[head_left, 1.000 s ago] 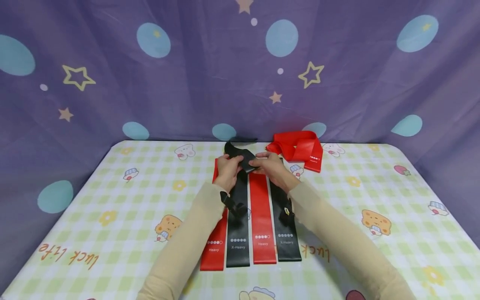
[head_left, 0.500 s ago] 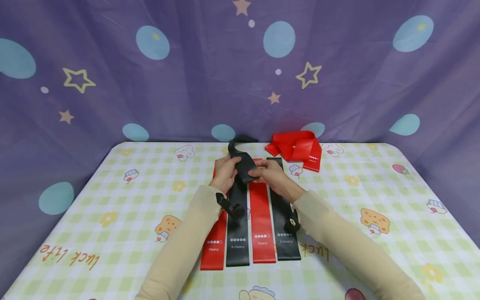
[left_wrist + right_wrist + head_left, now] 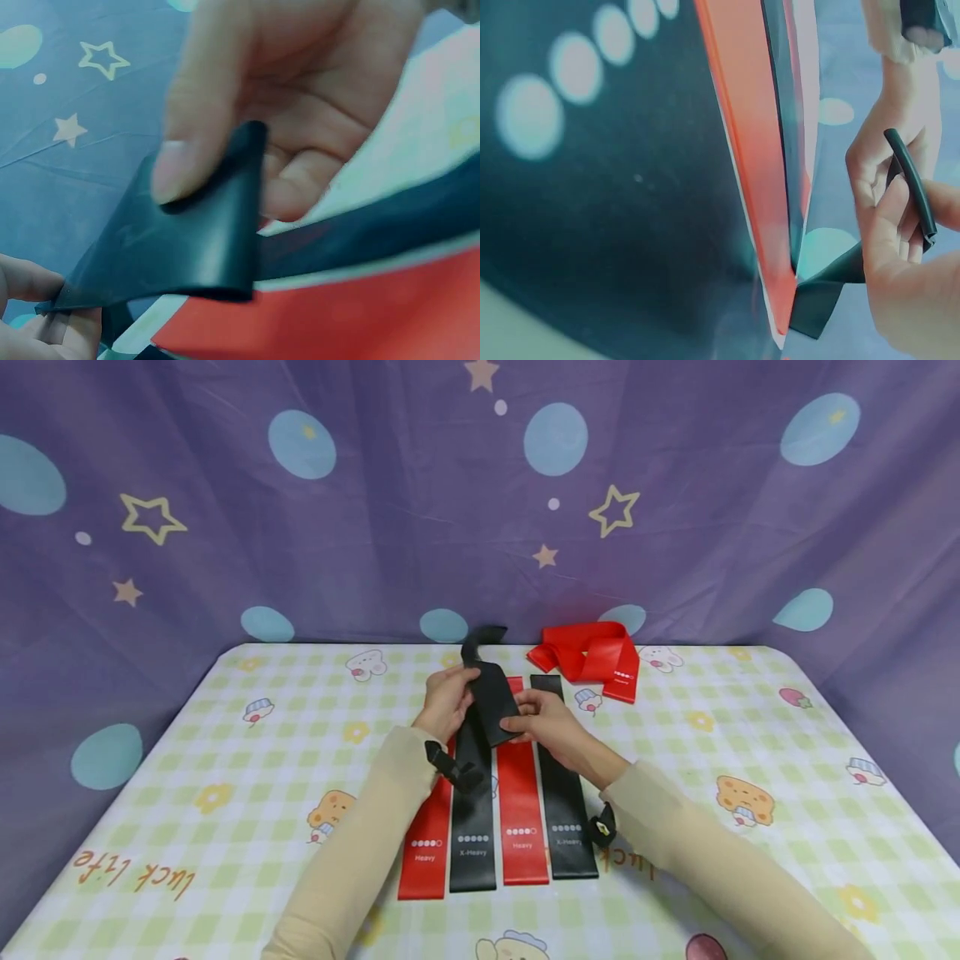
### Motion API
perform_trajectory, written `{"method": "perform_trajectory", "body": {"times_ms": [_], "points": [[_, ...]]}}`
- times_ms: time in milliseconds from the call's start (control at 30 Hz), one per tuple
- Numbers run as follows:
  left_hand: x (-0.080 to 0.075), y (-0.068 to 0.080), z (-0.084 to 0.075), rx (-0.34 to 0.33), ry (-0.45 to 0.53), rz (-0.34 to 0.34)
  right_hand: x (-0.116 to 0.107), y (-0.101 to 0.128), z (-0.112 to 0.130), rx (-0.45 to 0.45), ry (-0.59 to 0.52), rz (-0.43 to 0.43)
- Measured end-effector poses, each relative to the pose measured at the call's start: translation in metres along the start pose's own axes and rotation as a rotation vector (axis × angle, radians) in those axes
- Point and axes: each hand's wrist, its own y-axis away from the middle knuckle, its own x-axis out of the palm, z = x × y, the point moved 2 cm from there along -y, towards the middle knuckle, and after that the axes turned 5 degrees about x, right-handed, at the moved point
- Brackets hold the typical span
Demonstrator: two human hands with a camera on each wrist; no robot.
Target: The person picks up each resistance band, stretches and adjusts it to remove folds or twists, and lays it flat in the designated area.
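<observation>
A black resistance band [image 3: 491,697] is stretched between my hands above the table. My left hand [image 3: 444,700] pinches its upper left part, thumb on top, as the left wrist view also shows. With thumb and fingers my right hand [image 3: 555,727] pinches the lower right edge. The band's loose tail [image 3: 480,645] curls up behind toward the curtain. Below lie flat bands side by side: a red Heavy band [image 3: 425,852], a black X-Heavy band [image 3: 472,827], another red Heavy band [image 3: 522,814] and a black X-Heavy band [image 3: 566,802]. My hands partly hide their far ends.
A loosely folded red band [image 3: 600,656] lies at the back of the table, right of my hands. The checked tablecloth [image 3: 225,735] carries printed cartoons. A purple curtain [image 3: 375,527] hangs along the table's far edge.
My right hand has moved toward me and slightly right, so more of the held black band shows between my hands. The band's tail has risen from the table's back edge.
</observation>
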Motion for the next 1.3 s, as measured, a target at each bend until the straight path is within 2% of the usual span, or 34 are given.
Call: {"method": "perform_trajectory", "body": {"times_ms": [133, 233, 367, 567, 667, 800, 967, 1100, 1200, 1300], "points": [[0.001, 0.001, 0.0, -0.021, 0.117, 0.021, 0.001, 0.012, 0.0, -0.019, 0.073, -0.014], [0.001, 0.001, -0.001, -0.013, 0.146, 0.019, 0.001, 0.019, -0.002, -0.025, 0.098, -0.011], [0.001, 0.002, -0.001, 0.001, 0.117, 0.013, 0.002, 0.028, -0.007, -0.059, 0.083, 0.01], [0.002, 0.002, 0.002, 0.022, 0.085, 0.019, -0.002, 0.043, -0.007, -0.188, 0.047, 0.047], [0.002, 0.001, 0.004, 0.022, 0.069, 0.012, -0.004, 0.05, -0.003, -0.24, 0.074, 0.072], [-0.001, 0.002, 0.006, -0.014, 0.011, 0.025, -0.009, 0.057, 0.003, -0.265, 0.138, 0.103], [-0.004, 0.007, 0.008, -0.067, -0.069, 0.094, -0.017, 0.06, 0.017, -0.262, 0.115, 0.159], [-0.009, 0.011, 0.008, -0.107, -0.045, 0.133, -0.024, 0.056, 0.029, -0.322, 0.078, 0.205], [-0.012, 0.014, 0.009, -0.135, -0.018, 0.174, -0.03, 0.049, 0.037, -0.364, 0.066, 0.178], [-0.015, 0.017, 0.011, -0.143, -0.039, 0.202, -0.037, 0.038, 0.043, -0.415, 0.123, 0.08]]}}
